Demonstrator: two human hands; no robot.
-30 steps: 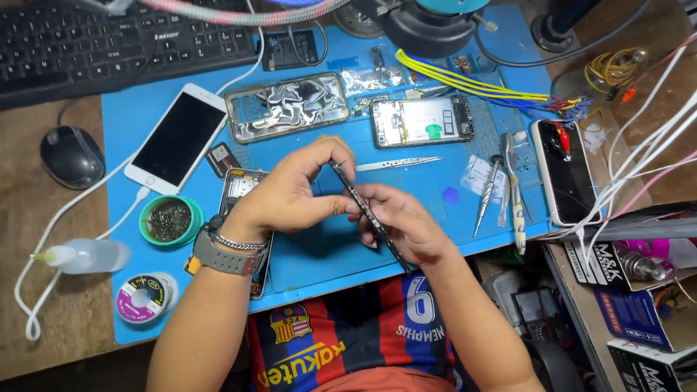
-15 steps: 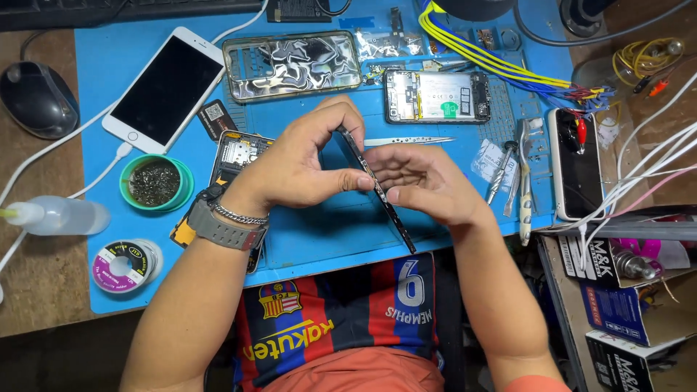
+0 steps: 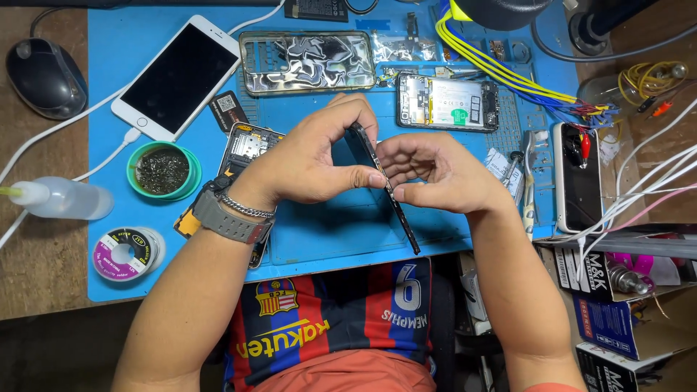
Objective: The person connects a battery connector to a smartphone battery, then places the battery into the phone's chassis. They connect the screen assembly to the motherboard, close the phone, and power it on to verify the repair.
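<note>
Hands meet over the near middle of the blue mat point(image 3: 327, 239), both pinching one thin dark phone point(image 3: 385, 185) held edge-up, probably so its side seam faces the camera. Left hand point(image 3: 308, 163) has thumb and curled fingers clamped on its far end; right hand point(image 3: 435, 174) grips the middle with fingertips, near end sticking out free toward the mat's near edge. Grey watch point(image 3: 225, 221) on left wrist. Left of it, solder spool point(image 3: 123, 254), squeeze bottle point(image 3: 62, 198), green tin point(image 3: 163, 170), opened phone point(image 3: 250, 145) partly under the left hand. Right: tweezers point(image 3: 528, 189), white phone point(image 3: 577, 178). Farther: white phone on cable point(image 3: 178, 76), shiny back cover point(image 3: 308, 62), open phone body point(image 3: 446, 101), yellow wires point(image 3: 501, 69). Mouse point(image 3: 45, 76) far left, off the mat.
</note>
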